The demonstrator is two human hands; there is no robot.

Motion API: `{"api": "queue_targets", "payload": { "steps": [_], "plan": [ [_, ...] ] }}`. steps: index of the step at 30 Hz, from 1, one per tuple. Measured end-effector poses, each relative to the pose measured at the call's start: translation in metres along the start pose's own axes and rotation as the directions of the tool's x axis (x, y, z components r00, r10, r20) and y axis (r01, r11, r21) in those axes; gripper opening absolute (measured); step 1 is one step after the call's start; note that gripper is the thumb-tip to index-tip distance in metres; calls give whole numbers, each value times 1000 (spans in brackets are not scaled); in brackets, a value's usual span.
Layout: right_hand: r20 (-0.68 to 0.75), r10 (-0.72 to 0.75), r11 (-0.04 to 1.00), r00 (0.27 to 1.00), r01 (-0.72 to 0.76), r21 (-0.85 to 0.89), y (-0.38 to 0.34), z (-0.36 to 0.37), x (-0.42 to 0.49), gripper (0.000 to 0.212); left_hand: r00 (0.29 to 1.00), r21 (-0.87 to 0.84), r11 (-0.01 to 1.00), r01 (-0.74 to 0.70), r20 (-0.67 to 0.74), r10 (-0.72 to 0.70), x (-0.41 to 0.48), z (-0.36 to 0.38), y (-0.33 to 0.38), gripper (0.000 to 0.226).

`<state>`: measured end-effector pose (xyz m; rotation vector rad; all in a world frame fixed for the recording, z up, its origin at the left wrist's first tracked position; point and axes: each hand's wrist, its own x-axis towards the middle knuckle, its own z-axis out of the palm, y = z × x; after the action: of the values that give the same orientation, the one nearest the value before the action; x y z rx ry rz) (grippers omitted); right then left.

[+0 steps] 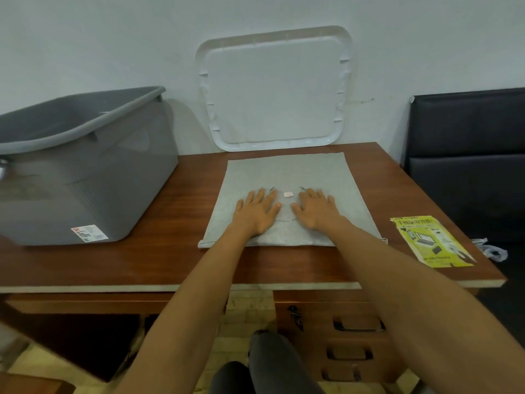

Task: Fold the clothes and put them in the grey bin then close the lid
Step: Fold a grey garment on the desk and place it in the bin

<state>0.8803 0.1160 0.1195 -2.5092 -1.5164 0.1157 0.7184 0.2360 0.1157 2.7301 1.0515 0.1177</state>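
While flat on desk (170, 251) — grey garment (287, 172) beneath left hand (257, 213), right hand (315, 213) — both splayed.

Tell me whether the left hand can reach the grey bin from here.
Probably yes: the left hand lies flat on the grey garment, and the open grey bin stands just to its left on the same desk, with only bare wood between them.

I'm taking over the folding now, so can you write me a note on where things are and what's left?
Left hand and right hand: both flat, fingers straight, pressing the grey garment, holding nothing.
Done: the garment lies folded flat on the desk.
Grey bin stands open on the desk's left; lid leans on the wall behind.
Left: finish folding, put it in the bin, close the lid.
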Motion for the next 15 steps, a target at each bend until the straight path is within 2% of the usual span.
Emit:
{"api": "queue_targets", "payload": {
  "steps": [3, 6, 9, 11, 15],
  "plan": [
    [-92, 107, 993, 990, -110, -33, 4, -13, -11, 57, 982, -17, 985, 172, -82, -173, -12, -11, -11, 68],
    [-63, 277, 954, 959, -282, -99, 12, -20, -27, 66, 920, -15, 924, 382, -86, -382, -28, -26, -24, 77],
    [-104, 397, 879, 912, -410, -242, 20, -25, -50, 77, 849, -19, 856, 517, -116, -516, -48, -41, -32, 88],
    [-147, 445, 843, 884, -468, -264, 24, -27, -66, 82, 811, 26, 812, 583, -77, -580, -59, -50, -34, 98],
    [-155, 575, 772, 803, -596, -221, 22, -32, -90, 92, 785, 36, 795, 606, 137, -604, -74, -66, -38, 122]
  ]
}}
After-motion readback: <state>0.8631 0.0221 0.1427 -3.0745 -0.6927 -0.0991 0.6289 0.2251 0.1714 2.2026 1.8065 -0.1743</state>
